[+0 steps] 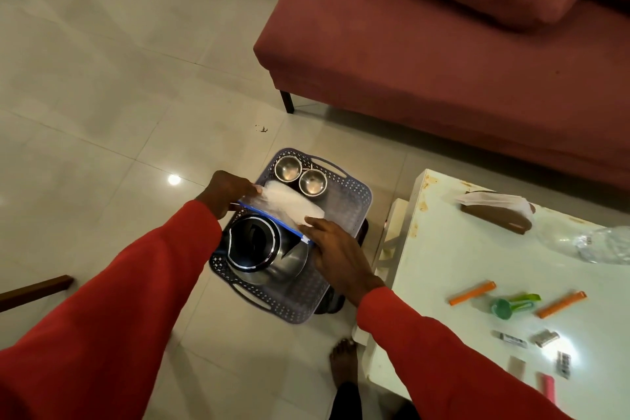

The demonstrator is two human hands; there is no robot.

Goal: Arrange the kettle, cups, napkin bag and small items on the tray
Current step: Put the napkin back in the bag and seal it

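Observation:
A grey perforated tray [354,204] sits low beside the white table. A steel kettle [266,249] with a black lid stands at its near end. Two steel cups [288,168] [313,182] stand side by side at its far end. Between kettle and cups I hold a clear napkin bag [289,203] with a blue zip edge, just above the tray. My left hand [226,191] grips its left end. My right hand [335,249] grips its right end near the zip. Small items lie on the table: two orange sticks [472,292] [561,304], green scoops [514,304], and sachets [545,338].
The white table [443,266] stands to the right, with a napkin holder [497,211] and a crumpled clear bottle [600,244] at its far side. A red sofa [443,61] lies beyond. A bare foot [344,361] rests on the tiled floor below the tray.

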